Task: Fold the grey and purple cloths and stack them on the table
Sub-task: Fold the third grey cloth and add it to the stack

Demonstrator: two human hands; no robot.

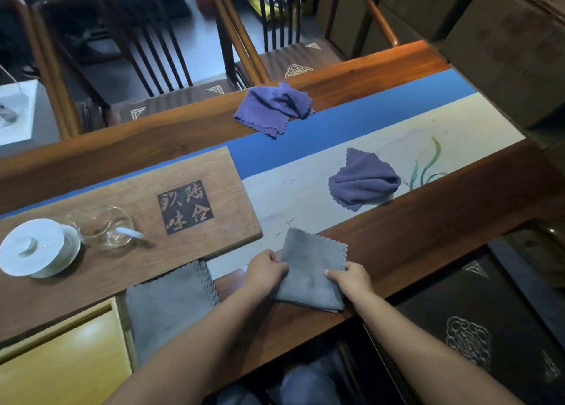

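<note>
1. Nearest to me, my two forearms reach forward over the near edge of the wooden worktop (412, 236).
2. My left hand (267, 267) is closed on the left edge of a folded grey cloth (312, 270), fingers curled over it.
3. My right hand (351, 277) pinches the right edge of the same grey cloth, thumb on top. That cloth lies as a rough square, partly on the bare wood and partly on the pale painted runner (397, 147).
4. Just left of my left arm I see a second grey cloth (168, 297) lying flat, with its scalloped edge toward the hands; it overlaps a yellow box (61, 358).
5. Further left, a wooden tray (122, 215) with carved characters carries a white lidded cup (36, 247) and a glass pitcher (101, 225), side by side and touching.
6. Beyond the hands on the right, a crumpled purple cloth (363, 180) sits on the runner beside a painted plant.
7. Farther still, a second purple cloth (272, 109), also rumpled, lies across the blue band and the far wooden edge.
8. Behind the worktop stand dark wooden chairs (153, 53).
</note>
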